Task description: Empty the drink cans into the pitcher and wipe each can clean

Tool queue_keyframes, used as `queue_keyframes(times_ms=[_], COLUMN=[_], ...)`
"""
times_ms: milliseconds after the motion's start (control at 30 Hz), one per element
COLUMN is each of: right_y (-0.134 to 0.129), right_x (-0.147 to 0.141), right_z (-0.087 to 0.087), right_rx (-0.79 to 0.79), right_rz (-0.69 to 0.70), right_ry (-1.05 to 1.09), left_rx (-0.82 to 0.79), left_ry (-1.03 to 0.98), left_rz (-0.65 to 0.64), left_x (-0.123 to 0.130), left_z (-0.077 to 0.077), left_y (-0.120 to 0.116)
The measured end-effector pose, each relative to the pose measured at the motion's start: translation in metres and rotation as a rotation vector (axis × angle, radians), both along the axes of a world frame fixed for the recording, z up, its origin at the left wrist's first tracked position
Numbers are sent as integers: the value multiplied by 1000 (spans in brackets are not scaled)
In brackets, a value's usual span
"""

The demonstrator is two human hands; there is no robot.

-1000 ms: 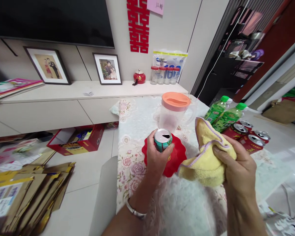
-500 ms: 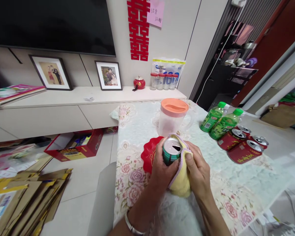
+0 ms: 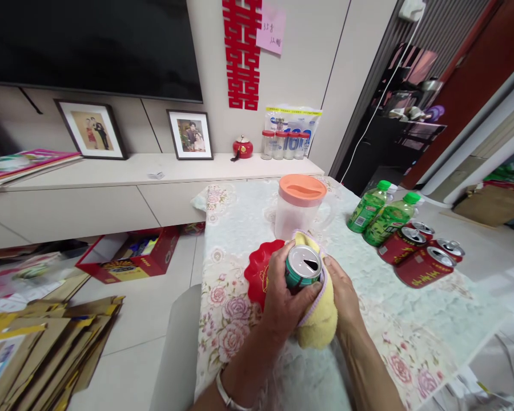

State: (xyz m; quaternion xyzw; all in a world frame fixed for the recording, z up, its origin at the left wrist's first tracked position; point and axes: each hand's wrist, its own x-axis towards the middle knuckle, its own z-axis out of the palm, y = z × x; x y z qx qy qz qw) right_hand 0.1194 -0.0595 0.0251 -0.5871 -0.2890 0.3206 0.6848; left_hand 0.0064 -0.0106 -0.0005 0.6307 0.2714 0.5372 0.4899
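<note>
A green drink can [image 3: 305, 264] with its mouth hole open is held upright over the near part of the table. My left hand [image 3: 280, 291] wraps round its left side, thumb across the front. A yellow cloth [image 3: 321, 322] with a purple edge is draped round the can's back and right side. My right hand [image 3: 341, 288] grips this cloth and presses it against the can; some of its fingers are hidden behind. Under and left of my left hand lies a red scalloped plate [image 3: 257, 273], partly covered.
Behind the can stands a plastic pitcher [image 3: 297, 214] with an orange lid. To the right are green-capped bottles [image 3: 388, 221] and several red cans [image 3: 426, 267]. A floral tablecloth [image 3: 233, 308] covers the table. Flattened cardboard [image 3: 64, 342] and a red box [image 3: 131, 257] lie on the floor.
The can has tilted a little and shifted slightly right and down. My right hand has slid round the can's right side, its thumb now further back on the cloth.
</note>
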Motion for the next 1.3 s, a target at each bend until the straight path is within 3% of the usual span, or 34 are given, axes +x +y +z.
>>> queue_keyframes(times_ms=[167,367,467,700,1067,1300], right_y=[-2,7,19,31,25,20], right_x=[-6,9,17,18,12,16], right_z=[-3,17,17,-3,-11,-19], right_rx=[-13,70,92,116,156,186], right_rz=[-62,-63,20,91,179,79], right_ry=[-102,-286,-189,7,122,127], left_rx=[-139,-206,-154,-35,-210,-238], left_ry=[-56,-68,-73,-18,-46,-67], left_rz=[-28,-51,-30,15,57,54], left_x=[-2,-1,0,-6,2,15], left_z=[4,9,9,11,31,29], left_y=[0,3,5,2,2,13])
